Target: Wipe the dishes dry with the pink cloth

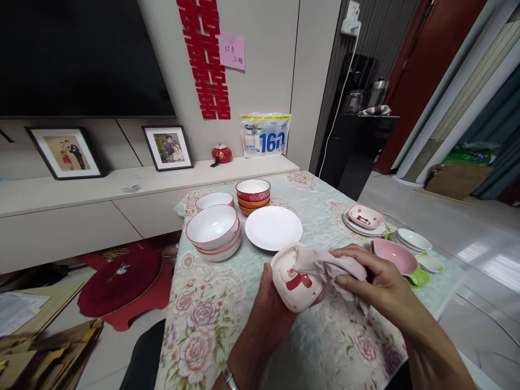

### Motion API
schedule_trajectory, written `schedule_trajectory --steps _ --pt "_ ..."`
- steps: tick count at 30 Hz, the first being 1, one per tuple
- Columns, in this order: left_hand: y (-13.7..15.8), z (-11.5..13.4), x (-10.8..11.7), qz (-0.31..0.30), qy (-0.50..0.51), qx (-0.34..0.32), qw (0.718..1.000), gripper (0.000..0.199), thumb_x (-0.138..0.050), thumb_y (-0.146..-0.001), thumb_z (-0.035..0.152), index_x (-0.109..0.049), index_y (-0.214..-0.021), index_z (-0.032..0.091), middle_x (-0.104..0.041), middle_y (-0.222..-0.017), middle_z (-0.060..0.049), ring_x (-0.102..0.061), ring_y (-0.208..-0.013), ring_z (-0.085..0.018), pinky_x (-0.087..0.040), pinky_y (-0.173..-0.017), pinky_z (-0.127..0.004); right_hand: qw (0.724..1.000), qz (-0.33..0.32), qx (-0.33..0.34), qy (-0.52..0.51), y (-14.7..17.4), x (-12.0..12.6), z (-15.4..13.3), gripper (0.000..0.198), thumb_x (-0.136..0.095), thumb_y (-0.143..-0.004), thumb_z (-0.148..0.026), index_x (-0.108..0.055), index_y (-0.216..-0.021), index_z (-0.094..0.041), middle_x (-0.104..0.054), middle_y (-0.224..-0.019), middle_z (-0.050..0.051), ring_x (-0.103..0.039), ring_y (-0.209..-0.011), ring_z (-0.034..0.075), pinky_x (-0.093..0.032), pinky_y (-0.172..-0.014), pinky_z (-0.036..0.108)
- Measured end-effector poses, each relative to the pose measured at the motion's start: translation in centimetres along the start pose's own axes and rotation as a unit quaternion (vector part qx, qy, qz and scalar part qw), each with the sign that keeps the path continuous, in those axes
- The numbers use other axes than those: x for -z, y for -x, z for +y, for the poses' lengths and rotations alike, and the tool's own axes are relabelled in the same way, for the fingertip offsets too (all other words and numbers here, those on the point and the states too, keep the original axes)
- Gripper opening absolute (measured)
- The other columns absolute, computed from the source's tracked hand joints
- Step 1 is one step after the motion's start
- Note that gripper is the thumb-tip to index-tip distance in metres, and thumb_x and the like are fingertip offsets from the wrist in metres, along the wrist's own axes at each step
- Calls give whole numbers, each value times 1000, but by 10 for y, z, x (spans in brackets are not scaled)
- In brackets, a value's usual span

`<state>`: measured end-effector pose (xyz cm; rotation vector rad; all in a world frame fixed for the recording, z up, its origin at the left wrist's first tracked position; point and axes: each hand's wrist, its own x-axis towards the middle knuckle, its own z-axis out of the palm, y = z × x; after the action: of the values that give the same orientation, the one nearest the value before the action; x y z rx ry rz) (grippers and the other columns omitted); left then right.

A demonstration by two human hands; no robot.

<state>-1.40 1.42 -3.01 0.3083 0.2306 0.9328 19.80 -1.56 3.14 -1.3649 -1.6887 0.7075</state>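
Observation:
In my left hand (270,303) I hold a small white dish (296,287) with a bear and red scarf picture, tilted so its inside faces me. My right hand (371,273) grips a pale pinkish cloth (325,262), whose end touches the dish's upper right rim. Just beyond the dish lies a stack of white plates (273,227). Left of the plates are white bowls with red rims (213,227), and behind stand red and orange bowls (253,189).
On the table's right side are plates topped by a pink patterned dish (365,216), a pink bowl (395,255) and small white bowls (412,239). A flowered tablecloth (203,314) covers the table. A red stool (125,281) stands left; a low cabinet (162,189) runs behind.

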Motion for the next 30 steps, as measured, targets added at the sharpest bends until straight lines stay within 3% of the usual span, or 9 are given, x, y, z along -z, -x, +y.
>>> schedule_trajectory --steps 4,6,9,14,18,22,24,27,30 --pt "0 -8 1 -16 -5 -3 1000 60 -32 -98 58 -55 -139 20 -63 -137 -14 -56 -125 -32 -39 -108 -53 987 44 70 136 -3 -39 -10 27 -62 -91 -27 -65 -117 -27 -63 -104 6 -59 -98 23 -49 -83 36" --pt "-1 -11 0 -24 10 2 1000 61 -30 -99 55 -56 -138 17 -60 -140 -14 -52 -130 -31 -37 -111 -48 977 57 59 197 -2 -57 -12 27 -59 -89 -20 -65 -116 -24 -61 -100 8 -57 -96 25 -50 -81 40" --pt "-2 -13 0 -26 30 14 999 59 -29 -101 50 -59 -135 12 -60 -140 -14 -48 -135 -28 -35 -113 -40 982 3 38 186 0 -74 -15 33 -62 -85 -19 -62 -118 -23 -58 -111 11 -56 -104 27 -51 -88 42" --pt "-3 -11 1 17 64 18 998 55 -33 -101 48 -63 -129 12 -62 -138 -12 -48 -135 -25 -36 -112 -33 991 -74 60 97 -2 -80 -20 39 -46 -96 -17 -53 -134 -25 -53 -133 11 -54 -119 23 -46 -102 40" --pt "-4 -10 2 23 76 35 996 63 -32 -99 55 -66 -122 7 -68 -125 -16 -57 -126 -27 -40 -106 -35 980 -140 116 74 -7 -76 -19 34 -49 -95 -13 -63 -123 -26 -61 -125 8 -56 -116 22 -46 -99 37" --pt "-6 -13 3 30 57 37 997 64 -32 -98 56 -66 -120 7 -73 -112 -17 -62 -116 -31 -45 -99 -40 963 -192 123 141 -7 -66 -20 28 -53 -90 -7 -69 -103 -25 -66 -109 5 -58 -105 21 -49 -91 34" --pt "-7 -16 4 44 49 38 997 62 -32 -99 55 -66 -120 8 -74 -109 -16 -64 -113 -30 -46 -97 -39 957 -171 95 212 -6 -67 -20 27 -52 -88 -5 -69 -98 -24 -65 -103 6 -57 -99 22 -50 -84 34" --pt "-9 -18 7 47 55 33 997 57 -36 -99 53 -64 -124 10 -73 -114 -13 -65 -111 -26 -47 -95 -35 952 -71 53 291 -6 -82 -12 26 -52 -86 -5 -67 -101 -21 -63 -103 10 -55 -100 26 -50 -84 39" --pt "-11 -15 12 48 60 15 997 54 -40 -98 52 -65 -124 12 -72 -119 -11 -65 -111 -23 -46 -97 -32 956 20 59 286 -10 -101 0 27 -52 -86 -7 -65 -105 -20 -63 -108 12 -55 -103 27 -49 -88 42"
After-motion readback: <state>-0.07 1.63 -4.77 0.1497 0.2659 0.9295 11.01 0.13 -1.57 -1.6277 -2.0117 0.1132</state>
